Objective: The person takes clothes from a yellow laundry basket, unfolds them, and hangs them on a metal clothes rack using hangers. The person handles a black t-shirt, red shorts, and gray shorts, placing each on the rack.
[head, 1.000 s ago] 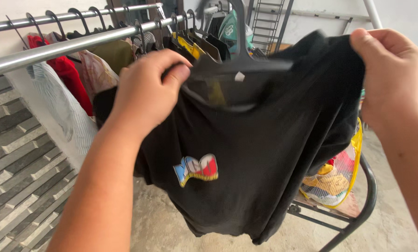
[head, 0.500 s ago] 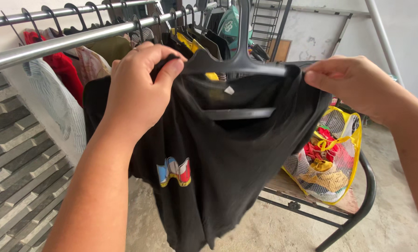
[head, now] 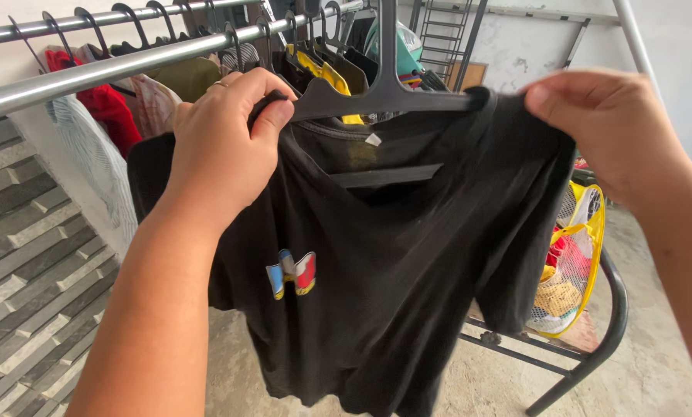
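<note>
Left hand (head: 218, 150) is closed on the left shoulder of a black T-shirt (head: 392, 262), thumb and fingers pinching the cloth together with the left end of a dark plastic hanger (head: 384, 96). Right hand (head: 608, 131) pinches the right shoulder seam of the shirt between thumb and forefinger, at the hanger's right end. The shirt is on the hanger: both arms of the hanger lie inside the neckline, its lower bar shows through the collar opening, and a small white label sits at the back of the neck. The garment hangs free below both hands, held up in front of the clothes rail (head: 106, 69), not touching it. A small blue, white and red print (head: 292, 274) marks the chest.

The metal rail runs from the left edge toward the top centre and carries a row of dark hangers with garments: a red one (head: 98, 108), a pale striped one (head: 91, 170), an olive one (head: 187, 77) and a yellow one (head: 326, 73). Behind the shirt at the right, a yellow-rimmed mesh basket (head: 578, 262) of mixed clothes stands on a dark metal-framed bench (head: 608, 316).
</note>
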